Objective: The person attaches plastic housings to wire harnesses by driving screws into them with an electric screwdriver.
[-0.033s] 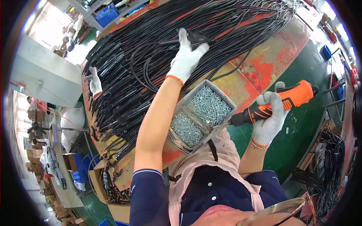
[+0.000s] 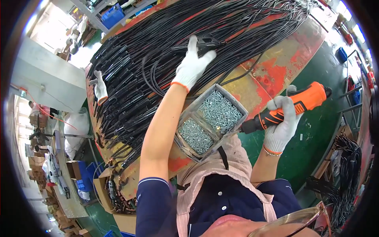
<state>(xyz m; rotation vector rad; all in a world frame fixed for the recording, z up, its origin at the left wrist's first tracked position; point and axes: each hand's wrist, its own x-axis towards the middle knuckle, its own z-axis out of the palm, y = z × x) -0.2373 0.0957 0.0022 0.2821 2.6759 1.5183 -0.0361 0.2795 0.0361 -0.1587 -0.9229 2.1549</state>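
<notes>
My left hand (image 2: pixel 192 66), in a white knit glove with an orange cuff, is over the pile of black cables (image 2: pixel 166 31). Its index finger and thumb spread in a wide V beside a black plastic part (image 2: pixel 206 42), with the index finger lying across it. What the other fingers do is hidden. In my right hand (image 2: pixel 285 118), also gloved, an orange and black power screwdriver (image 2: pixel 306 100) is gripped, its nose toward a grey two-part box (image 2: pixel 213 148). Longer silver screws (image 2: pixel 221 112) fill one compartment, shorter screws (image 2: pixel 195 136) the other.
Black moulded parts (image 2: pixel 122 89) lie in rows on the worn red and yellow table (image 2: pixel 272 75). A loose glove (image 2: pixel 100 87) rests at the left. Below it stands a cardboard box (image 2: pixel 103 193) of parts. Cable bundles (image 2: pixel 343 170) hang at right. Another person (image 2: pixel 43 110) is far left.
My left hand has drawn back slightly, down and left, while the black part has shifted a little right. A cable loop to its left is blurred by motion. The screwdriver has barely moved.
</notes>
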